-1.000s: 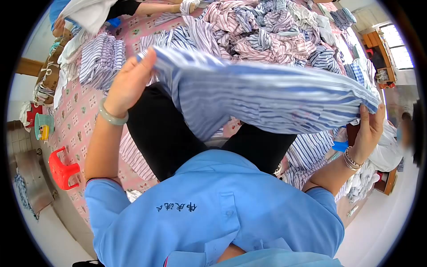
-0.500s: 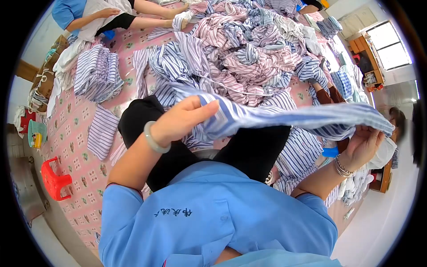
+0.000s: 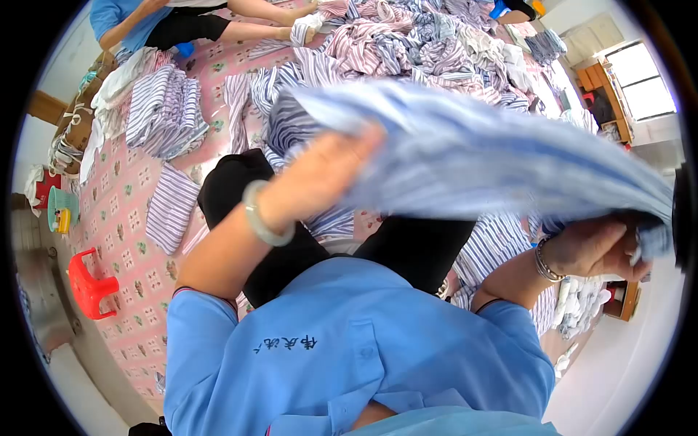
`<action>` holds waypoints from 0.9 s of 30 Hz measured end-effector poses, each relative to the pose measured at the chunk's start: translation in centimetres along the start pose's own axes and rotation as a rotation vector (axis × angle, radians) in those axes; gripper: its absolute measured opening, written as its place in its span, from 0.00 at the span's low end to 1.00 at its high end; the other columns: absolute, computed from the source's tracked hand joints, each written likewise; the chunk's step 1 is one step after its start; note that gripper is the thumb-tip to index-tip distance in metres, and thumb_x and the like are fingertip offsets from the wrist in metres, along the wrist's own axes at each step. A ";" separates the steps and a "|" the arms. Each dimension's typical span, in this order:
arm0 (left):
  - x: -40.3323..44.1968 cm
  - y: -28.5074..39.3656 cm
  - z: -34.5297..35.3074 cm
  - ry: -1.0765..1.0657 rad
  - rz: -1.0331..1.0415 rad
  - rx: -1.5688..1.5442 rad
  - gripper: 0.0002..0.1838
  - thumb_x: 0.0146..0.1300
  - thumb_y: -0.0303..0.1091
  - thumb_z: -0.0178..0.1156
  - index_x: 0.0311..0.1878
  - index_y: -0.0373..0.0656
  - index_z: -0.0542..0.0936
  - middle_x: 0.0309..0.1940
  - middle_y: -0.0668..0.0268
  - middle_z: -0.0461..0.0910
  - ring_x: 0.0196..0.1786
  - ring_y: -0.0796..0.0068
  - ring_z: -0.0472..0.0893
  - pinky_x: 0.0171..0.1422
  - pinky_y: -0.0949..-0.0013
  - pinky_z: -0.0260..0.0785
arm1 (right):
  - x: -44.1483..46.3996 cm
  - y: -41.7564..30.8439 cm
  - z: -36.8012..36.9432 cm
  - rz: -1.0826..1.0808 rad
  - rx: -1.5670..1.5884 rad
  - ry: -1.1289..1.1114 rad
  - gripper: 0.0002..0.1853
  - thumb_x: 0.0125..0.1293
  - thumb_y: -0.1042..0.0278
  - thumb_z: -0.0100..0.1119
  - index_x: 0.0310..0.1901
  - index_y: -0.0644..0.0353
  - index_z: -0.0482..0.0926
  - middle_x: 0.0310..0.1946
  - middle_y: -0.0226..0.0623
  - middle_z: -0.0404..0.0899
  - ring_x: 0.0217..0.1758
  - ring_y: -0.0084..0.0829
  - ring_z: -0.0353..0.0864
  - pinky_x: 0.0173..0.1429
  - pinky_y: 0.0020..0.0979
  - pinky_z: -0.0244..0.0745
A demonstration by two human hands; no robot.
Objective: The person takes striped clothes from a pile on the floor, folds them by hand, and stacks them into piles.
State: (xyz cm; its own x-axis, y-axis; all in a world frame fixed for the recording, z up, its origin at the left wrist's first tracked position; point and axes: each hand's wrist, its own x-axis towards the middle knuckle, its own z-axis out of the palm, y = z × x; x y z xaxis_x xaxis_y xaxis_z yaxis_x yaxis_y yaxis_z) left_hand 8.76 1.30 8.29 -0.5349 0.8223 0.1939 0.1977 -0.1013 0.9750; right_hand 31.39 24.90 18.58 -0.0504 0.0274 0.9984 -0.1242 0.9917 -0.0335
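Note:
A blue-and-white striped cloth [image 3: 465, 160] stretches between my hands above my lap, smeared by motion. My left hand [image 3: 327, 174], with a pale bangle at the wrist, grips its left part between thumb and fingers. On the far right my right hand [image 3: 600, 247], with silver bracelets, is closed on the cloth's other end. Whether the cloth is a shirt or trousers, I cannot tell. Behind it lies a big heap of striped laundry [image 3: 429, 43], partly covered by the cloth. More striped fabric [image 3: 494, 247] lies beside my right leg.
A folded striped stack [image 3: 163, 112] and one folded striped piece [image 3: 172, 207] lie on the pink patterned floor covering [image 3: 131, 283] to my left. A red stool [image 3: 93, 283] stands farther left. A co-worker [image 3: 153, 25] sits at the upper left.
The striped cloth has swung up and spread wider, now hiding more of the heap. My right hand has moved slightly down. The co-worker at the upper left has raised a hand.

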 end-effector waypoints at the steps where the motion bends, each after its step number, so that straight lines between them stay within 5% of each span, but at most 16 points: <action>1: -0.2 0.9 0.3 -0.100 -0.087 -0.148 0.10 0.66 0.31 0.52 0.47 0.38 0.76 0.37 0.70 0.78 0.38 0.84 0.76 0.42 0.77 0.69 | -0.4 -0.3 0.5 0.069 -0.084 0.038 0.27 0.61 0.76 0.55 0.58 0.51 0.55 0.60 0.49 0.62 0.60 0.45 0.67 0.64 0.44 0.66; 4: -1.0 0.4 -1.6 -0.348 -0.151 -0.166 0.07 0.65 0.32 0.56 0.36 0.38 0.78 0.29 0.74 0.77 0.31 0.89 0.73 0.36 0.82 0.67 | -1.4 0.1 0.1 0.134 -0.125 0.027 0.29 0.60 0.79 0.56 0.58 0.52 0.53 0.59 0.51 0.62 0.60 0.45 0.67 0.64 0.43 0.66; 5: -1.3 1.1 -1.6 -0.136 -0.165 -0.505 0.09 0.65 0.32 0.55 0.29 0.40 0.77 0.21 0.77 0.74 0.24 0.91 0.69 0.29 0.83 0.63 | -1.7 0.0 0.0 0.196 -0.110 0.064 0.27 0.60 0.79 0.55 0.57 0.54 0.53 0.58 0.52 0.62 0.59 0.43 0.68 0.64 0.42 0.66; 7: -0.8 1.0 -4.2 -0.169 0.061 -0.778 0.10 0.69 0.34 0.49 0.36 0.40 0.75 0.23 0.70 0.73 0.26 0.84 0.72 0.34 0.77 0.71 | -2.0 0.0 0.1 0.262 -0.084 0.098 0.26 0.60 0.79 0.55 0.57 0.56 0.54 0.57 0.52 0.62 0.58 0.41 0.69 0.64 0.40 0.66; 9: -0.7 1.3 -3.9 -0.027 0.136 -0.724 0.12 0.71 0.38 0.45 0.41 0.40 0.74 0.30 0.67 0.74 0.32 0.81 0.74 0.39 0.74 0.74 | -1.8 0.0 0.4 0.272 -0.123 0.128 0.25 0.61 0.79 0.54 0.56 0.58 0.55 0.56 0.52 0.63 0.57 0.38 0.69 0.64 0.39 0.66; 11: -0.7 -0.4 -2.4 -0.048 -0.059 -0.551 0.18 0.70 0.48 0.44 0.40 0.41 0.72 0.37 0.63 0.73 0.44 0.75 0.75 0.44 0.67 0.75 | -2.3 0.2 1.0 0.234 -0.124 0.110 0.27 0.59 0.78 0.57 0.57 0.59 0.55 0.56 0.51 0.63 0.58 0.38 0.68 0.66 0.38 0.63; 13: -1.3 -4.5 0.1 -0.181 -0.229 -0.391 0.21 0.70 0.54 0.41 0.49 0.45 0.70 0.48 0.68 0.71 0.53 0.76 0.71 0.56 0.66 0.65 | -2.6 -0.3 1.8 0.179 -0.104 0.052 0.29 0.58 0.77 0.60 0.57 0.59 0.54 0.56 0.51 0.62 0.59 0.38 0.67 0.66 0.39 0.61; 17: -1.0 -9.0 4.3 -0.079 -0.415 -0.330 0.24 0.70 0.55 0.39 0.58 0.48 0.65 0.57 0.66 0.67 0.60 0.72 0.64 0.55 0.69 0.64 | -2.2 -0.8 1.8 0.094 -0.011 -0.001 0.29 0.59 0.72 0.59 0.58 0.55 0.54 0.57 0.47 0.62 0.59 0.38 0.66 0.67 0.40 0.60; 20: 1.1 -9.3 5.1 0.015 -0.412 -0.341 0.29 0.69 0.58 0.38 0.62 0.45 0.62 0.60 0.63 0.65 0.64 0.70 0.62 0.58 0.68 0.63 | -2.2 0.0 0.8 0.065 -0.018 0.007 0.26 0.62 0.71 0.54 0.59 0.50 0.54 0.58 0.50 0.65 0.57 0.43 0.73 0.64 0.41 0.69; 23: 3.4 -9.3 5.2 -0.051 -0.279 -0.313 0.30 0.69 0.59 0.39 0.62 0.44 0.62 0.60 0.63 0.66 0.64 0.70 0.61 0.61 0.66 0.59 | -2.1 -0.3 0.5 0.066 -0.053 0.000 0.25 0.64 0.64 0.54 0.59 0.46 0.54 0.58 0.51 0.64 0.56 0.44 0.74 0.62 0.42 0.73; 27: 5.4 -8.6 5.7 -0.165 -0.283 -0.266 0.24 0.71 0.52 0.40 0.49 0.41 0.74 0.46 0.69 0.75 0.49 0.78 0.70 0.55 0.77 0.59 | -2.7 -1.7 1.1 0.115 -0.119 0.014 0.26 0.63 0.57 0.56 0.58 0.51 0.56 0.59 0.51 0.63 0.60 0.44 0.70 0.62 0.43 0.71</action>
State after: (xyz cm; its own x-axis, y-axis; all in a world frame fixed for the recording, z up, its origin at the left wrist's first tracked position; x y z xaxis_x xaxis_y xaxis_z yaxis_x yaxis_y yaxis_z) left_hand 8.90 9.77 0.36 -0.3942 0.9151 -0.0847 -0.1687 0.0186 0.9855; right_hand 30.66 22.99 15.94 -0.0433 0.1430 0.9888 -0.0006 0.9897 -0.1431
